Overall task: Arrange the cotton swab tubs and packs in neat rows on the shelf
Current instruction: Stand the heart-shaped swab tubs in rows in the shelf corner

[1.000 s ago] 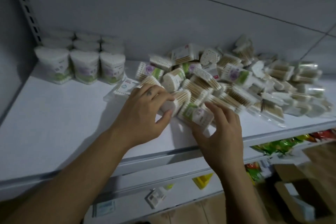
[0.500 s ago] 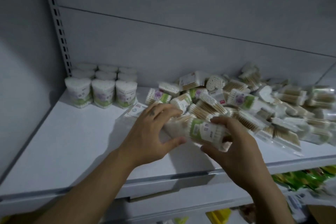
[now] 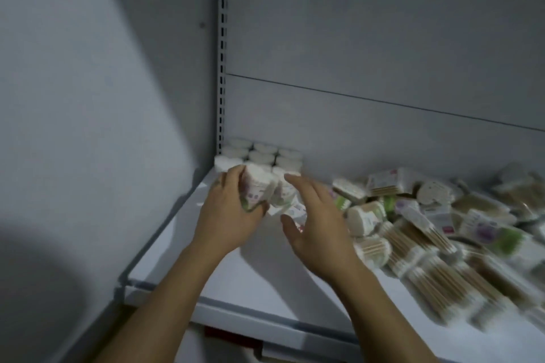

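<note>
Dim light. White shelf (image 3: 236, 274), grey back panel (image 3: 383, 68), slotted upright (image 3: 222, 68) at back-left corner. Upright tubs in rows (image 3: 262, 153) against that corner. Left hand (image 3: 230, 215) curled round a tub (image 3: 258, 186) just before rows; long axis tilted off vertical, white top uppermost. Right hand (image 3: 318, 230) spread, fingers straight, beside second tub (image 3: 287, 200); contact unclear. Loose heap of packs (image 3: 427, 230) across right side, blurred.

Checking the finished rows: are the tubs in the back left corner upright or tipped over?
Upright: the corner tubs stand side by side in rows, their white tops facing up.
</note>
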### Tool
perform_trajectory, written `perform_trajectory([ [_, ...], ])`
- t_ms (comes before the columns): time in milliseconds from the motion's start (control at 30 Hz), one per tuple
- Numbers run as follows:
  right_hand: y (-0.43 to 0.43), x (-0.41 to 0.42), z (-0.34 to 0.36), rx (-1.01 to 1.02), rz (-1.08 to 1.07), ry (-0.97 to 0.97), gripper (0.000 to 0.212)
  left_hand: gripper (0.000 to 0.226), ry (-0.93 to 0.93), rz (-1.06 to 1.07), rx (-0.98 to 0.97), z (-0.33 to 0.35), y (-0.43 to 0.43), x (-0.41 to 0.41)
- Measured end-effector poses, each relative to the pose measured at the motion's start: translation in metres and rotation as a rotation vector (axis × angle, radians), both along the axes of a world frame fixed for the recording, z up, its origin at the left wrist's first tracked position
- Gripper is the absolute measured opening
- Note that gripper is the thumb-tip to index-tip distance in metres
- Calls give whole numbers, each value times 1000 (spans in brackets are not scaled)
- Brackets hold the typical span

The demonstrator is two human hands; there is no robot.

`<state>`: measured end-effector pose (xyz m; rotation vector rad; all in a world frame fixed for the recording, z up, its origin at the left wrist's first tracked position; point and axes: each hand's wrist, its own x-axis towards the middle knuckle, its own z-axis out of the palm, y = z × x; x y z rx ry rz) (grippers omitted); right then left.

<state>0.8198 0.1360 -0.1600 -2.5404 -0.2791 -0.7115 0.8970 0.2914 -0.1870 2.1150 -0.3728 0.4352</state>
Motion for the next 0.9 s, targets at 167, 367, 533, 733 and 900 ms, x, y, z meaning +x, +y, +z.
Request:
perform_trajectory([
  [167, 46, 22, -36, -80, -20, -13, 51, 64, 154, 199, 2, -12, 23, 34],
  [367, 55, 44, -66, -142, -123, -97, 41, 56, 128, 249, -101, -34, 26, 48],
  [533, 43, 41, -74, -174, -171, -7, 44, 56, 148, 219, -101, -41, 29, 55],
  [733, 45, 37, -70, -161, -180, 69, 45, 67, 160, 237, -18, -36, 29, 52],
  [900, 45, 30, -60, -76, -217, -16, 38, 78, -150, 284, 56, -26, 27, 34],
])
